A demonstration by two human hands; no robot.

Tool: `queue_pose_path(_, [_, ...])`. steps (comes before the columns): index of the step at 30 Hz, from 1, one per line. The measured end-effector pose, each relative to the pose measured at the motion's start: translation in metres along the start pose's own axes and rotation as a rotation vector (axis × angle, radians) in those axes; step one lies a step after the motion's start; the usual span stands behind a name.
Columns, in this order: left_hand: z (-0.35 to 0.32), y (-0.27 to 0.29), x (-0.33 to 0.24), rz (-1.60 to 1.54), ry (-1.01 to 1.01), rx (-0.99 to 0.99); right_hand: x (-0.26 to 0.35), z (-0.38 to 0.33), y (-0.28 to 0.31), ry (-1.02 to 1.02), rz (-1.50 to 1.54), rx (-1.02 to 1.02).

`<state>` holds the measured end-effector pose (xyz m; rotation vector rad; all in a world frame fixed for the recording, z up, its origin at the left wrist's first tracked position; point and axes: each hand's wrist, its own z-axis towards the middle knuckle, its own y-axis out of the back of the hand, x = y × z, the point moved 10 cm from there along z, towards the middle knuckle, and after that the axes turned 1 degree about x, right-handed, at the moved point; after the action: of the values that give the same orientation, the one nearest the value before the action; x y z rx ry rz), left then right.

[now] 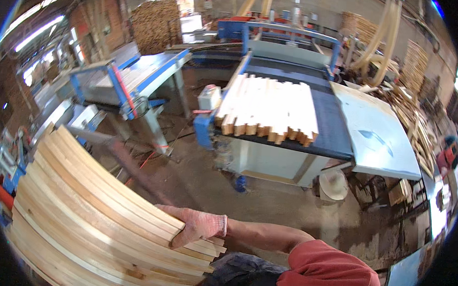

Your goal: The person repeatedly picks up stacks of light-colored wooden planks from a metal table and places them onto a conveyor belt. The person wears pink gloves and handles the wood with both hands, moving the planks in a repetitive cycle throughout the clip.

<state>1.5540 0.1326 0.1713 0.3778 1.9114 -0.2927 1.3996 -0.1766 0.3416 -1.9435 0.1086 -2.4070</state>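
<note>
My right hand [198, 228], in a pinkish work glove, grips the far edge of a broad layer of pale wooden strips [104, 214] near their right ends. Its thumb lies on top, while the other fingers reach along the far side and are partly hidden. The long strips lie side by side at the lower left, with uneven ends. My right arm, in a red sleeve [331, 275], comes in from the lower right. My left hand is out of the picture.
Ahead stands a machine with a dark conveyor belt [332, 126], carrying a row of wooden strips [270, 106]. A metal side table [379, 134] adjoins it. A blue-framed roller table [157, 75] stands left. A white bucket [334, 185] is on the floor; another person [447, 156] is far right.
</note>
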Motion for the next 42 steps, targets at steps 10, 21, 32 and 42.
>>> queue_pose_path(10, [-0.041, -0.226, -0.028, 0.163, -0.11, 0.411, 0.057, -0.337, 0.144, 0.079, 0.015, -0.677])
queue_pose_path(21, [-0.088, -0.586, 0.023, 0.168, -0.081, 1.076, 0.071, -0.624, 0.201, 0.183, 0.184, -1.416])
queue_pose_path(32, [-0.27, -0.929, 0.05, 0.185, 0.141, 1.667, 0.085, -0.83, 0.289, 0.081, 0.285, -1.923])
queue_pose_path(42, [-0.27, -1.105, 0.164, 0.401, 0.407, 1.462, 0.031, -0.985, 0.475, -0.23, 0.515, -1.857])
